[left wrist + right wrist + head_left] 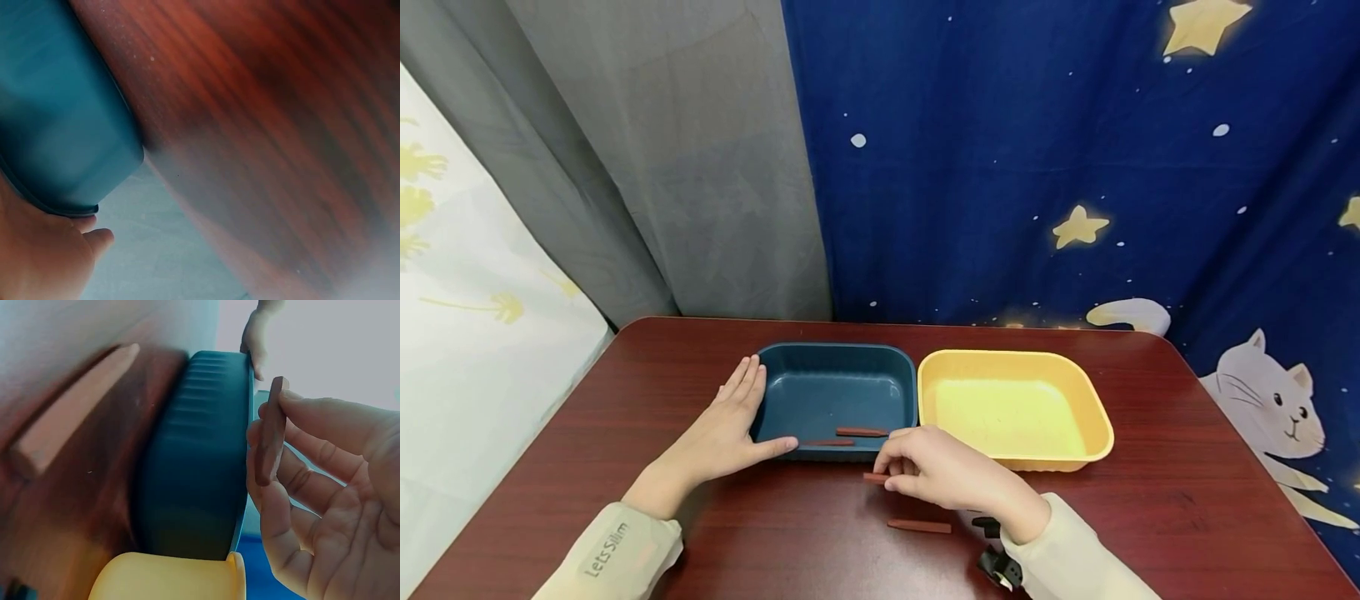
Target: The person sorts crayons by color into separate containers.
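The right hand (pixel 934 469) has a brown stick (pixel 272 434) in its grip, pinched between thumb and fingers. One end pokes out toward 9 o'clock in the head view, and the right wrist view shows it held clear of the bench (pixel 775 542) and outside the blue tray (pixel 820 392).

At 6 o'clock from that hand a loose stick (pixel 919 527) lies on the bench, its length running 9 to 3 o'clock. The blue tray stands at 10 o'clock. Two sticks lie in it along the 6 o'clock side: the farther stick (pixel 862 432) toward 5 o'clock, the nearer stick (pixel 829 442) close by the wall, near the left thumb tip.

The left hand (pixel 730 425), its grip uncurled, rests on the blue tray's 9 o'clock end, fingers straight, thumb out along the near rim.

At 2 o'clock from the right hand sits the yellow tray (pixel 985 408), just beside the blue one. At 5 o'clock small black items (pixel 1000 569) show beside the right sleeve (pixel 1075 546), partly hidden.

Past the bench, a starry navy curtain (pixel 970 167) spans 12 to 2 o'clock, with a printed cat (pixel 1270 396) near 3; a grey curtain (pixel 700 167) hangs at 11, a white cloth (pixel 475 400) at 10.
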